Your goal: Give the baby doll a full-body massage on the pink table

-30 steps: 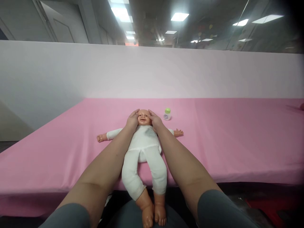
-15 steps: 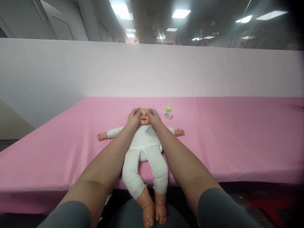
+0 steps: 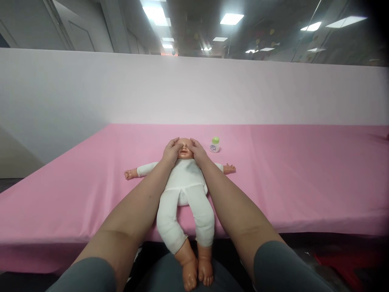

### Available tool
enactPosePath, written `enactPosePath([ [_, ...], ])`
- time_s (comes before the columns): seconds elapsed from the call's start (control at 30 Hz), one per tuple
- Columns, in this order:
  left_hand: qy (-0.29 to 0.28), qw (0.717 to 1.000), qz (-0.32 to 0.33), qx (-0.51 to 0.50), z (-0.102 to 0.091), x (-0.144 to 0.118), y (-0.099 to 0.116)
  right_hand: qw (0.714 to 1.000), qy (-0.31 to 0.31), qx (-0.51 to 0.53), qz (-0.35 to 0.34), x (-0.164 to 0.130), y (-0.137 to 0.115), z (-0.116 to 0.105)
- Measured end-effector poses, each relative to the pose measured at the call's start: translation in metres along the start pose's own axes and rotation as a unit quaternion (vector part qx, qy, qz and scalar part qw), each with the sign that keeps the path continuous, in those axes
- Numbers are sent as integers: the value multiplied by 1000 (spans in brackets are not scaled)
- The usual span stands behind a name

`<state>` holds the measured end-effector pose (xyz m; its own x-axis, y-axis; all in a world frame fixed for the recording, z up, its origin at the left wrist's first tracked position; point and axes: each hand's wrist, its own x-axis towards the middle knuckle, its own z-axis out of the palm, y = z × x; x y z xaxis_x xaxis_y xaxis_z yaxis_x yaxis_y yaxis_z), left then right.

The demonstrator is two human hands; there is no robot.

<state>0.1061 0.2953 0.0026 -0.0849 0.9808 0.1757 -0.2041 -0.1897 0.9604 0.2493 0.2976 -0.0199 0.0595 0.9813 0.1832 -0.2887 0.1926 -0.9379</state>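
Note:
A baby doll [image 3: 186,174] in a white cloth suit lies on its back, arms spread, with its bare feet toward me and hanging past the front edge. My left hand [image 3: 172,151] wraps the left side of its head, thumb on the face near one eye. On the opposite side, my right hand [image 3: 198,151] cups the head the same way, thumb beside the nose. Between my hands the doll's mouth, chin and forehead show; the sides of its head are hidden. A small jar [image 3: 214,145] with a light green lid stands just right of my right hand.
A pink sheet [image 3: 291,174] covers the table under the doll. Behind it runs a white partition [image 3: 194,89], with glass and ceiling lights above. Something red [image 3: 340,263] sits low at the right, below the table edge.
Both thumbs have shifted slightly on the doll's face, closer in beside the nose. The doll's body and the jar have stayed in place.

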Motion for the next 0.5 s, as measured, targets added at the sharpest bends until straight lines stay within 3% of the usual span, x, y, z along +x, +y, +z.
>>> enactPosePath([
  [0.2, 13, 996, 63, 67, -3, 0, -6, 991, 37, -118, -49, -9, -10, 3],
  [0.5, 26, 997, 47, 50, 0, 5, -6, 995, 41, -68, -54, 8, 11, 0],
])
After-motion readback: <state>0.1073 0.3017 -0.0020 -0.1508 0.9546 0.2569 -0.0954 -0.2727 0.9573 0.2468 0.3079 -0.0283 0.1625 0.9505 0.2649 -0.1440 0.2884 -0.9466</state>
